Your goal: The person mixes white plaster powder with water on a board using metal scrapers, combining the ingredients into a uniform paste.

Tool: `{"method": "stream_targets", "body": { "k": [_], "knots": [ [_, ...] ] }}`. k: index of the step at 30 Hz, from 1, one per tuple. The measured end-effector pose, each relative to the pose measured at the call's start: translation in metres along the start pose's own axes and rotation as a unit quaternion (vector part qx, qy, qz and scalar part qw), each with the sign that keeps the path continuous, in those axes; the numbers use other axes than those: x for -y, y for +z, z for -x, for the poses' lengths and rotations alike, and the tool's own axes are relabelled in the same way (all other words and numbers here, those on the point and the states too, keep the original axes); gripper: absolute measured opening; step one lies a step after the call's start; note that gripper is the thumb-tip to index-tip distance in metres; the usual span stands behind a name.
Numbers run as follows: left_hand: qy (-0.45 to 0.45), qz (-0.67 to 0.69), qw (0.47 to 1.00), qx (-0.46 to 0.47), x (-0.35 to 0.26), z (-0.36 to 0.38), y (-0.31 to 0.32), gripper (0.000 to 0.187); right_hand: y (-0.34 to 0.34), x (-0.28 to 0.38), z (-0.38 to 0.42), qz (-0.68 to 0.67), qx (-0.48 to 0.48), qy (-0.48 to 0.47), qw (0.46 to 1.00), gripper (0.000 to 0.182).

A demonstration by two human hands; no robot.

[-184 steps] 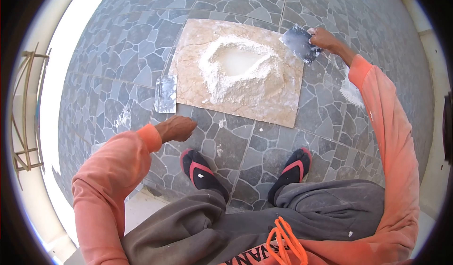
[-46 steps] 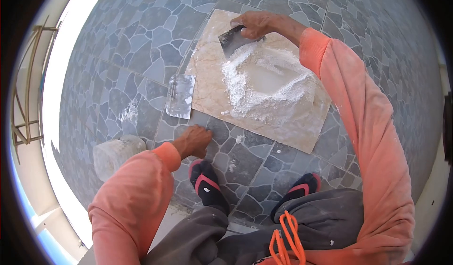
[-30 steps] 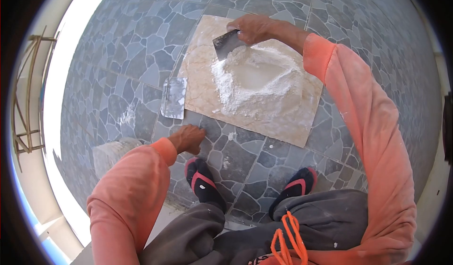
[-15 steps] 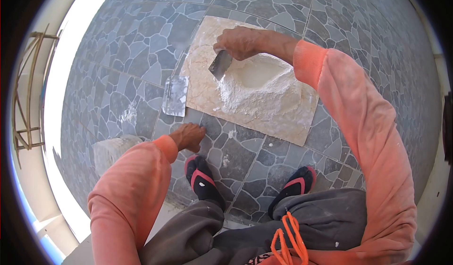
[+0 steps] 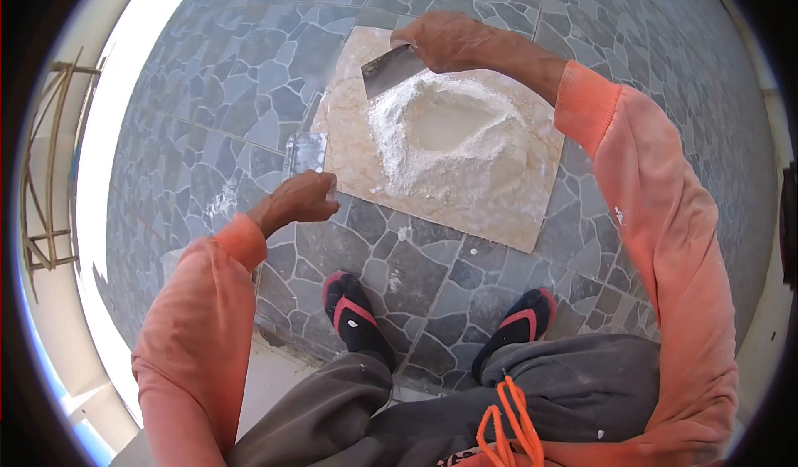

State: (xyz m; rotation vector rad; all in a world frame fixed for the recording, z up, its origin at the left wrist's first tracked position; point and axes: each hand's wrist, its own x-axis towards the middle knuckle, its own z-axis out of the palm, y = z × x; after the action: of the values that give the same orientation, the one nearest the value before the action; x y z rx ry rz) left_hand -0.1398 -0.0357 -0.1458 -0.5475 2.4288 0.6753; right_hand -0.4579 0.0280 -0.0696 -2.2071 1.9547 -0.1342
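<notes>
My right hand (image 5: 449, 41) grips a metal scraper (image 5: 392, 71) by its upper edge, its blade tilted at the far left side of a white powder heap (image 5: 490, 163). The heap forms a ring around a pool of pale liquid (image 5: 449, 126) on a beige marbled tile board (image 5: 349, 155). My left hand (image 5: 301, 197) is closed at the near end of a second flat metal scraper (image 5: 307, 151), left of the board. It covers that scraper's lower part, and its fingertips are hidden.
Grey stone-patterned floor tiles (image 5: 407, 288) surround the board, with white powder smears (image 5: 224, 199) on the left. My feet in black and pink footwear (image 5: 353, 309) stand near the board's front edge. A wooden frame (image 5: 50, 163) stands at far left.
My right hand has moved up and slightly right with its scraper, uncovering more of the heap and pool. My left hand has moved up and left from the floor onto the other scraper.
</notes>
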Motion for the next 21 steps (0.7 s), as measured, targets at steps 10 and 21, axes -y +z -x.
{"method": "stream_targets", "body": {
  "k": [10,21],
  "knots": [
    [0.025,0.128,0.959,-0.250,-0.078,-0.020,-0.092,0.040,-0.021,-0.038,0.060,-0.026,-0.007,0.109,0.994,0.029],
    [0.170,-0.080,0.941,0.282,-0.058,0.009,0.074,0.035,0.070,-0.153,0.243,-0.410,0.042,0.438,0.799,0.033]
  ]
}}
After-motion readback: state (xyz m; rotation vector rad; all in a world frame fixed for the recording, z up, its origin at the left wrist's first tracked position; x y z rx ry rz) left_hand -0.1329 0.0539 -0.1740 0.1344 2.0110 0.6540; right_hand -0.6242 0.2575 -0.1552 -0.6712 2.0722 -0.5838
